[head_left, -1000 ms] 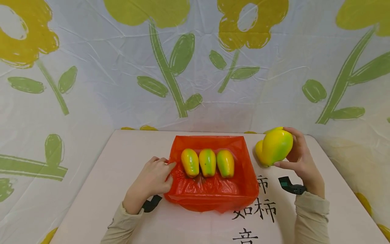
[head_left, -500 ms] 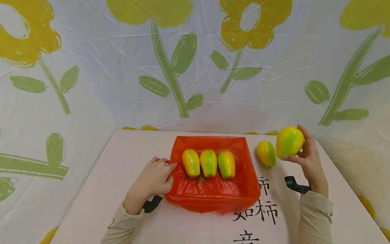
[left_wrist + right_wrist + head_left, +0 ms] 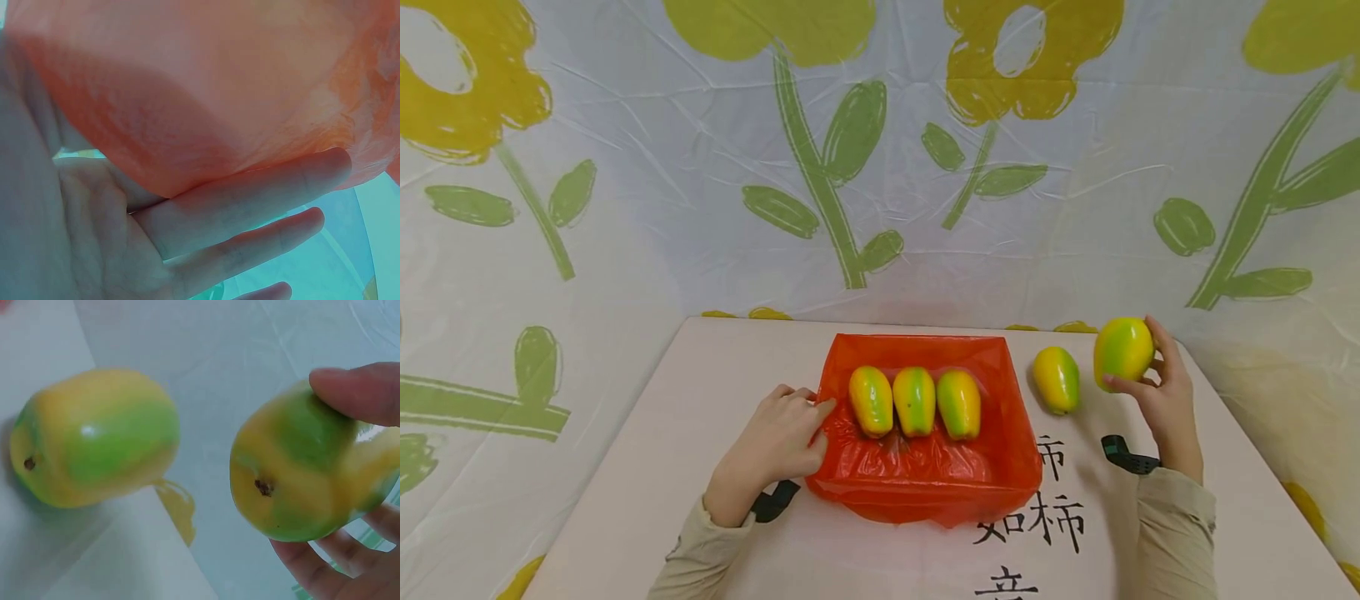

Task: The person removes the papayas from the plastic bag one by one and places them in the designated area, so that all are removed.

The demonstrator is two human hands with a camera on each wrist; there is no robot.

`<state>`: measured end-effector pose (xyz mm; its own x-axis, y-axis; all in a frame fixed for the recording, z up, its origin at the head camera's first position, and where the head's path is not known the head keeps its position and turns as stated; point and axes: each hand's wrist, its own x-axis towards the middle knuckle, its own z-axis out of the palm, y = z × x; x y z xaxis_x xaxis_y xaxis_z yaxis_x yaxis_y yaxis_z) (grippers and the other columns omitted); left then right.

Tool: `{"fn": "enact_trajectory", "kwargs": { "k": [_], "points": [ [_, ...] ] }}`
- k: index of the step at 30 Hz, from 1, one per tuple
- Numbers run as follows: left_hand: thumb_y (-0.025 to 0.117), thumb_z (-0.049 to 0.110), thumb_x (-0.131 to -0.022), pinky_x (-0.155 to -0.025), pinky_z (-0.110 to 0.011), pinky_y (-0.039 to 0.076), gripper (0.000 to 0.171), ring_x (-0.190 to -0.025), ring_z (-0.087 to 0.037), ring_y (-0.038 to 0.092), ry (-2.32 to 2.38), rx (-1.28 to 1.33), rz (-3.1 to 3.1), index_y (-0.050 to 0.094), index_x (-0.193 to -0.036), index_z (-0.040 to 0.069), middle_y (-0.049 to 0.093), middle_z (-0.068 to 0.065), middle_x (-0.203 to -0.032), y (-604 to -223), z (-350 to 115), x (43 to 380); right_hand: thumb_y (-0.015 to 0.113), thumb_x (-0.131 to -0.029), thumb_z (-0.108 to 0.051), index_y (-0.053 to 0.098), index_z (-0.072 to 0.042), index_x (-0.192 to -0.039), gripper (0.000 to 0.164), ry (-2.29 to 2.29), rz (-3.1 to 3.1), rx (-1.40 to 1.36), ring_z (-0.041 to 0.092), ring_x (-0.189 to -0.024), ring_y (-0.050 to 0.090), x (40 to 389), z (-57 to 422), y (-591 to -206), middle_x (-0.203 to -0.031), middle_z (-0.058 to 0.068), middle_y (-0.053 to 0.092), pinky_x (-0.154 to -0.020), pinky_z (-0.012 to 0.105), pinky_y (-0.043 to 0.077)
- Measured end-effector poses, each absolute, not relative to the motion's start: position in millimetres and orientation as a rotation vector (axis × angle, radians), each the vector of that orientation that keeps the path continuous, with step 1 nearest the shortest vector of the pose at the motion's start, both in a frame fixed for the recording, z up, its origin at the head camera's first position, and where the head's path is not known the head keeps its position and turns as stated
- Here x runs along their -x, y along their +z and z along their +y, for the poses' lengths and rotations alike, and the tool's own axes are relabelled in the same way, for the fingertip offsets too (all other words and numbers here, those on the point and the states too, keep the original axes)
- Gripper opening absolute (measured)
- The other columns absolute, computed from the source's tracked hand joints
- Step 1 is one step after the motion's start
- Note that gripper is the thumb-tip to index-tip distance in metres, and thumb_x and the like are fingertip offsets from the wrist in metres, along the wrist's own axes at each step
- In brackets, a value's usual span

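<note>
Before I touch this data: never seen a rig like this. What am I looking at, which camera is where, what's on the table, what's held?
No robot: a person works with two bare hands. The wide picture comes from a head camera looking forward and down; the two close-ups come from one camera on each wrist.

On the pale, flat table stands a red, box-shaped container of crinkled plastic film. Inside, three glossy yellow-green, papaya-shaped fruits lie in a row. A similar fruit lies outside, to the container's right.

The right hand holds another such fruit between thumb and fingers. The left hand touches the container's left side; its close-up shows straight fingers against the film.
</note>
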<state>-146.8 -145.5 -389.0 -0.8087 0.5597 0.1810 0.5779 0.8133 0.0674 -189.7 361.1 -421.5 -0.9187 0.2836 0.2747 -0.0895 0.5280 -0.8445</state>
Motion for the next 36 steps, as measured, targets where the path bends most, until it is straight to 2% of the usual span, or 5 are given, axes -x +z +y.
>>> {"fn": "enact_trajectory", "kwargs": {
  "k": [3,7,17,26,36],
  "points": [
    [0.062,0.016,-0.079,-0.091,-0.05,0.047,0.038,-0.1,-0.03,0.065,-0.178,0.898,-2.845,0.073,-0.114,0.004,0.074,-0.009,-0.089,-389.1,-145.2,146.9,0.076,-0.082,-0.003,0.027,-0.033,-0.157,0.094,1.335,-2.405,0.235,0.002,-0.1,0.041,192.6,365.7,-429.4,-0.154,0.011,0.035,-0.077,0.015,0.039],
    [0.061,0.016,-0.079,-0.091,-0.05,0.046,0.039,-0.1,-0.03,0.065,-0.174,0.902,-2.846,0.073,-0.114,0.003,0.074,-0.01,-0.089,-389.1,-145.0,146.9,0.076,-0.083,-0.009,0.028,-0.03,-0.156,0.09,1.324,-2.43,0.327,0.005,-0.097,0.042,196.0,369.4,-440.7,-0.157,0.015,0.034,-0.079,0.026,0.038],
    [0.062,0.017,-0.08,-0.091,-0.05,0.046,0.038,-0.1,-0.03,0.065,-0.176,0.896,-2.85,0.072,-0.114,0.003,0.074,-0.009,-0.087,-389.5,-145.6,147.2,0.068,-0.087,-0.009,0.02,-0.022,-0.16,0.088,1.355,-2.527,0.391,0.042,-0.122,0.036,202.0,370.0,-462.3,-0.158,0.022,0.025,-0.092,0.055,0.037],
    [0.063,0.017,-0.079,-0.091,-0.05,0.046,0.038,-0.1,-0.03,0.065,-0.18,0.895,-2.847,0.073,-0.113,0.003,0.074,-0.009,-0.086,-391.2,-146.1,147.7,0.058,-0.091,-0.007,0.016,-0.024,-0.16,0.084,1.48,-2.507,0.407,0.04,-0.126,0.032,204.2,367.0,-471.7,-0.16,0.02,0.02,-0.102,0.051,0.035],
    [0.061,0.017,-0.079,-0.093,-0.05,0.046,0.039,-0.103,-0.03,0.065,-0.186,0.894,-2.856,0.072,-0.114,0.003,0.074,-0.01,-0.089,-390.5,-146.0,147.8,0.056,-0.088,-0.002,0.01,-0.02,-0.161,0.088,1.54,-2.525,0.405,0.048,-0.132,0.025,208.3,362.6,-479.8,-0.16,0.024,0.015,-0.109,0.066,0.024]
  ]
}}
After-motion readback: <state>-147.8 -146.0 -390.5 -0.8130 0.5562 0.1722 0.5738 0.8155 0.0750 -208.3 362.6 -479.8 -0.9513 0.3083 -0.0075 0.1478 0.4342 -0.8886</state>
